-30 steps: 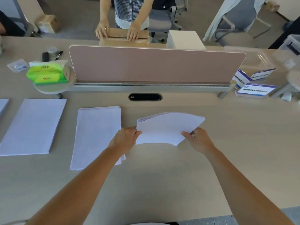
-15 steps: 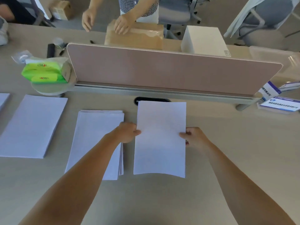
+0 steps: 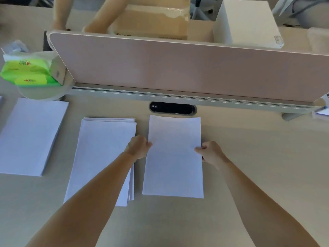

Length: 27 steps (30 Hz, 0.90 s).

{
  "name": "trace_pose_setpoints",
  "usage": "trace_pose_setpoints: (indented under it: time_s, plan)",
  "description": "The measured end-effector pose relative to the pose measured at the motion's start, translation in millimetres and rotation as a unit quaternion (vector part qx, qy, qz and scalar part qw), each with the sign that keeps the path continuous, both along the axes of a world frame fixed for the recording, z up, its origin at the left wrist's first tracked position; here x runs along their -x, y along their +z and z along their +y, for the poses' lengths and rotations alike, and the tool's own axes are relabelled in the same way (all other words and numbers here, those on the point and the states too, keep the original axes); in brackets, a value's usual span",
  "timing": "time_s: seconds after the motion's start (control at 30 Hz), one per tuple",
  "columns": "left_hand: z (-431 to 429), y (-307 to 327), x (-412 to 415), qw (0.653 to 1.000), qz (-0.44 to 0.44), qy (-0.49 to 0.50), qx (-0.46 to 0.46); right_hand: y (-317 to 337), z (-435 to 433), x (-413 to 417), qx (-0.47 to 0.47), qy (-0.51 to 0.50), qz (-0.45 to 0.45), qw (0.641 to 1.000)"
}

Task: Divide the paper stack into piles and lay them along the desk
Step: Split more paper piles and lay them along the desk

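Both hands on the newest paper pile (image 3: 173,157), flat on the counter (image 3: 258,157) just below the cable grommet (image 3: 172,108). Left hand (image 3: 138,147) pinches its left edge, right hand (image 3: 210,152) its right edge, fingers curled narrow on the sheets. Middle pile (image 3: 103,152) sits just beside on the left, partly under the left forearm; third pile (image 3: 30,136) further left, w/ a gap. Green tissue pack (image 3: 26,72) by the pink divider (image 3: 178,68)
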<state>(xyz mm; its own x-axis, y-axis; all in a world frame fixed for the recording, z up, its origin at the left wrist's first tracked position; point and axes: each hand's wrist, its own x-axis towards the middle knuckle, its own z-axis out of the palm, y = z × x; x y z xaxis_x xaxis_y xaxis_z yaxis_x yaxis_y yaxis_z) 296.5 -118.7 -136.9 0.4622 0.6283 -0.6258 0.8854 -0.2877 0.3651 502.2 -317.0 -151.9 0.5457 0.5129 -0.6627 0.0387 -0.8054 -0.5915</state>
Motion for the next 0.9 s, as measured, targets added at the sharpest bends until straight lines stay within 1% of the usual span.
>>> trace_pose_setpoints:
  time_s: [0.13, 0.3, 0.37, 0.47, 0.53, 0.6, 0.67, 0.7, 0.77, 0.83, 0.9]
  plan:
    - [-3, 5, 0, 0.999, 0.001, -0.007, -0.036, -6, -3, -3, 0.001, -0.005, -0.019, 1.000]
    - [-3, 13, 2, 0.999, -0.009, 0.032, -0.008, 2, 2, 5, 0.014, -0.028, -0.069, 0.997]
    - [-5, 19, 7, 0.998, -0.015, 0.067, -0.003, 13, 3, 13, 0.034, -0.048, -0.100, 0.993]
    - [-3, 30, 22, 0.990, -0.034, 0.140, -0.005, 25, 8, 30, 0.047, -0.067, -0.173, 0.981]
    - [2, 34, 41, 0.989, -0.039, 0.136, -0.037, 34, 18, 49, 0.027, -0.065, -0.189, 0.979]
    - [7, 33, 67, 0.982, -0.069, 0.151, -0.089, 43, 34, 75, -0.002, -0.048, -0.171, 0.984]
    - [11, 27, 99, 0.964, -0.116, 0.207, -0.120, 52, 56, 106, -0.041, 0.009, -0.115, 0.992]
    - [14, 25, 114, 0.958, -0.114, 0.230, -0.128, 55, 68, 123, -0.050, 0.037, -0.076, 0.995]
    - [18, 20, 141, 0.954, -0.072, 0.262, -0.130, 56, 88, 153, -0.044, 0.076, -0.002, 0.996]
    - [22, 17, 163, 0.951, -0.034, 0.286, -0.116, 53, 104, 179, -0.038, 0.103, 0.017, 0.994]
    - [24, 15, 179, 0.945, -0.033, 0.317, -0.073, 50, 117, 197, -0.025, 0.105, 0.016, 0.994]
